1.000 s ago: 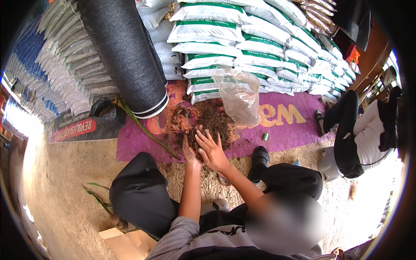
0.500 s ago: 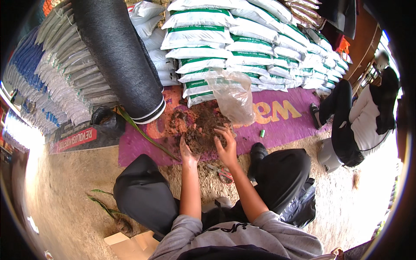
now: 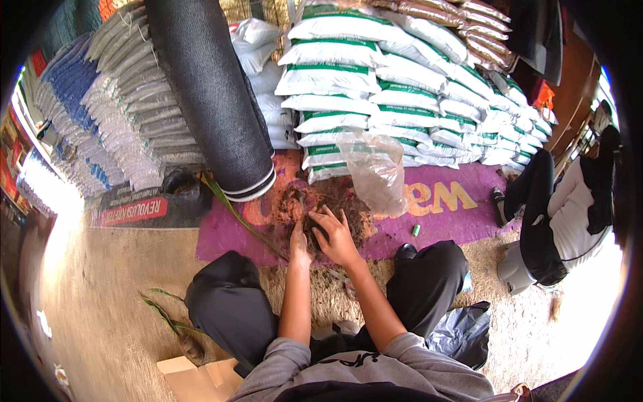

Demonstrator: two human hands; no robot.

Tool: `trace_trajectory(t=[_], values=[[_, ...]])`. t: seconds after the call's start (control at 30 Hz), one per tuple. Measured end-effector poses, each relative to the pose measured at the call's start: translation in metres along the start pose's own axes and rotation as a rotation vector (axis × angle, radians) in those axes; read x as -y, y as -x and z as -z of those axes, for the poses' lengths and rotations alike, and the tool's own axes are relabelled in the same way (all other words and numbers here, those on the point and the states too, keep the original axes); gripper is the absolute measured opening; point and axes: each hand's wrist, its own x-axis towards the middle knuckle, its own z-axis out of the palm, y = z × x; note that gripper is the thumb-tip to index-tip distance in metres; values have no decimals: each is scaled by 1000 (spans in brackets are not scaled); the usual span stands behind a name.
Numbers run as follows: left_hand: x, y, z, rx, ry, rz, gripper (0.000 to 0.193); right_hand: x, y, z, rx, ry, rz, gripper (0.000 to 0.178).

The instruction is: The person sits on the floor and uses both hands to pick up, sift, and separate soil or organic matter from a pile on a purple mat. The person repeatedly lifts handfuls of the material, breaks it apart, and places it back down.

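A dark clump of soil (image 3: 310, 234) with fibrous bits shows between my two hands, partly hidden by them. My left hand (image 3: 300, 245) is cupped along its left side, with soil stuck to the skin. Across its top right reaches my right hand (image 3: 337, 241), fingers stretched and spread, the fingertips close to the left hand. Just beyond lies loose dark soil (image 3: 348, 201) on a purple printed sheet (image 3: 435, 231). A long green leaf (image 3: 234, 213) runs along the sheet to the left of my hands. The scissors near my right forearm are mostly hidden.
A crumpled clear plastic bag (image 3: 375, 174) stands behind the soil, before stacked white-and-green sacks (image 3: 341, 80). A black roll (image 3: 214, 100) leans at the left. One small green cylinder (image 3: 416, 230) lies right. Another person (image 3: 569, 208) sits at the far right. Cut leaves (image 3: 164, 311) lie lower left.
My right hand has moved in over the soil clump, nearer to my left hand, covering more of it. The whole view has shifted, so the surroundings sit lower and further right.
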Motion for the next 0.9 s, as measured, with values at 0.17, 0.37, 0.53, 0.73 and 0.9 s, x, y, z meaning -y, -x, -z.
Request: trace_trajectory(t=[0.17,0.37,0.53,0.73,0.9], values=[[10,-2,12,67,162,12,36,-9,8,-17,30,53,-3,39],[2,-17,12,65,261,-18,31,-14,8,-18,-42,-276,-90,45],[5,-11,11,-50,149,-102,30,-17,14,-34,9,-98,-102,47],[2,10,-30,-124,103,-5,42,-24,17,-27,-7,-70,-100,41],[15,-8,-2,75,170,-109,35,-12,14,-17,-154,-442,-106,45]])
